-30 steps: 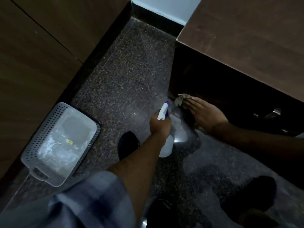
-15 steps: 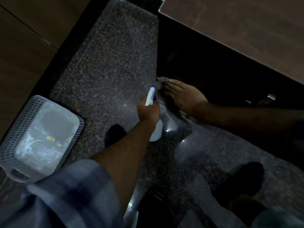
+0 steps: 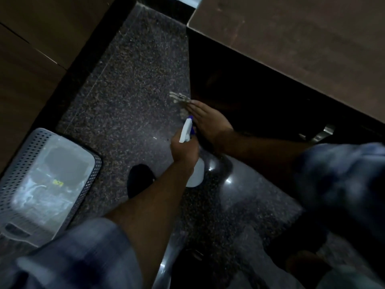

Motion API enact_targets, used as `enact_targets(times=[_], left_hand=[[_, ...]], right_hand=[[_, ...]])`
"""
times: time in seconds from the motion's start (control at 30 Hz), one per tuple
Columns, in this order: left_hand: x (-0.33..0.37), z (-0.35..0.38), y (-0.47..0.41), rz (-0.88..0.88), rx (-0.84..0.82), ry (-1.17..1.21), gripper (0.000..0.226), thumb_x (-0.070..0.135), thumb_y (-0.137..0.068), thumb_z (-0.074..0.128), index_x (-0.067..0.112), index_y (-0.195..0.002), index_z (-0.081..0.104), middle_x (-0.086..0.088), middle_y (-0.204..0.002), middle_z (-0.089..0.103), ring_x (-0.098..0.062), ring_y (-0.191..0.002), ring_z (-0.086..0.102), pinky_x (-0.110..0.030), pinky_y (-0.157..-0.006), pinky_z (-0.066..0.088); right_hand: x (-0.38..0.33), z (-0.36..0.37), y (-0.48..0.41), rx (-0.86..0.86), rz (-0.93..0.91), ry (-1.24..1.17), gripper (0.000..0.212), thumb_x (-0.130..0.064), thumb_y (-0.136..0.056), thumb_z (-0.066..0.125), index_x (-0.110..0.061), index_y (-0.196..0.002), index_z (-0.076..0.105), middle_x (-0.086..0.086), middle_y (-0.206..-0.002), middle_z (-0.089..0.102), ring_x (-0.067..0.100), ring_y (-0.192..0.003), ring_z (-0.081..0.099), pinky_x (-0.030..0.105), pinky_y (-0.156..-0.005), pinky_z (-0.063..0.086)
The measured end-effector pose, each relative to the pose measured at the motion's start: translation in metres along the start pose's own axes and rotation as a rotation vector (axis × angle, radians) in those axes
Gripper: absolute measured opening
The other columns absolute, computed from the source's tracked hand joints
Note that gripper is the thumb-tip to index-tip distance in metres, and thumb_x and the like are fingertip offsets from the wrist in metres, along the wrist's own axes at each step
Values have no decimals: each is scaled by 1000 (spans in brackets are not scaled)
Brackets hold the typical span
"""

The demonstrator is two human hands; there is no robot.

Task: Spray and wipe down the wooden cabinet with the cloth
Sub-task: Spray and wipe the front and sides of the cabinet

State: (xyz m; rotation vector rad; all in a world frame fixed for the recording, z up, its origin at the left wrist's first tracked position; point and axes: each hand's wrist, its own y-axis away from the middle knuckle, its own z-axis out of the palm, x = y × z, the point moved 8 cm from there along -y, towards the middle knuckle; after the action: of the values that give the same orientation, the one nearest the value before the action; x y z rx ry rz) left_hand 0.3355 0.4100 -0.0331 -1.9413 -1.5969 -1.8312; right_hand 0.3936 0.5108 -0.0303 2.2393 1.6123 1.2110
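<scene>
Left hand (image 3: 184, 150) curled round spray bottle (image 3: 186, 130). Right hand (image 3: 208, 119), fingers flat, presses cloth (image 3: 179, 99), at its 11 o'clock, by cabinet (image 3: 239, 90) corner.

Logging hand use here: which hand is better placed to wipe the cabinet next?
Right. The right hand lies flat on the cloth against the dark cabinet; the left hand grips the spray bottle.

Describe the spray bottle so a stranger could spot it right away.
Start at the speckled floor beside the wooden cabinet. There the left hand grips the spray bottle; unlike the grey basket, it is white with a blue-trimmed trigger head.
</scene>
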Motion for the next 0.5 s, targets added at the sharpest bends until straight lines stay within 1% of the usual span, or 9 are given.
enact_targets(times=[0.07, 0.13, 0.2, 0.23, 0.3, 0.37, 0.4, 0.43, 0.5], left_hand=[[2, -1, 7, 2, -21, -5, 37, 4, -94, 64, 8, -131, 66, -16, -109, 71, -34, -96, 68, -40, -86, 59], [1, -2, 11, -7, -60, -5, 37, 2, -94, 61, 9, -131, 67, -8, -101, 67, -29, -89, 68, -31, -80, 56], [-8, 1, 16, -17, -120, 19, 44, 1, -95, 58, 13, -136, 64, -3, -98, 65, -16, -77, 62, -24, -73, 50], [-11, 4, 21, -18, -153, 4, 46, 0, -95, 57, 14, -138, 63, -3, -95, 65, -13, -73, 60, -24, -72, 48], [-13, 9, 29, 7, -202, -24, 47, -2, -96, 52, 13, -139, 63, 5, -93, 66, -5, -74, 59, -24, -75, 48], [-11, 14, 38, 33, -244, -26, 49, -3, -98, 48, 15, -142, 61, 15, -109, 66, 6, -85, 59, -9, -78, 45], [-10, 16, 42, 27, -252, -21, 50, -3, -99, 48, 16, -144, 60, 12, -117, 66, 5, -88, 59, -4, -75, 42], [-9, 18, 48, 10, -264, -13, 50, -2, -100, 47, 17, -145, 59, 9, -119, 66, 1, -87, 59, -5, -73, 42], [-6, 20, 59, -4, -307, -10, 56, -2, -98, 46, 23, -147, 57, 19, -107, 64, -11, -79, 60, -20, -69, 46]], right_hand=[[-8, 5, -2, -52, -36, 67, 66, -38, -105, 29, -7, -159, 7, 12, -167, 3, 29, -154, -1, 48, -124, -4], [-9, 17, 23, -74, -40, 50, 66, -31, -104, 31, -3, -157, 3, 13, -166, -1, 28, -154, -3, 44, -125, -2], [-12, 45, 75, -87, -66, 100, 66, -29, -104, 31, -2, -157, 4, 11, -166, -1, 28, -154, -4, 44, -124, -5], [-11, 59, 103, -100, -63, 104, 65, -30, -104, 30, -3, -157, 4, 10, -166, -2, 28, -154, -4, 46, -124, -7], [-1, 76, 151, -91, -49, 95, 61, -28, -106, 24, -2, -155, -3, 10, -162, -10, 29, -154, -4, 49, -121, -15], [10, 75, 182, -53, -30, 99, 54, -17, -105, 14, 2, -153, -2, 13, -160, -11, 30, -154, -1, 49, -115, -24], [16, 71, 191, -32, -6, 113, 54, -14, -103, 13, 1, -154, 3, 14, -162, -6, 31, -154, 1, 50, -113, -28], [20, 69, 197, -31, -5, 142, 55, -13, -103, 13, 1, -155, 4, 16, -163, -6, 32, -154, -1, 51, -112, -30], [18, 62, 201, -48, -56, 163, 56, -17, -105, 14, 5, -153, -5, 20, -159, -18, 36, -152, -10, 53, -114, -25]])
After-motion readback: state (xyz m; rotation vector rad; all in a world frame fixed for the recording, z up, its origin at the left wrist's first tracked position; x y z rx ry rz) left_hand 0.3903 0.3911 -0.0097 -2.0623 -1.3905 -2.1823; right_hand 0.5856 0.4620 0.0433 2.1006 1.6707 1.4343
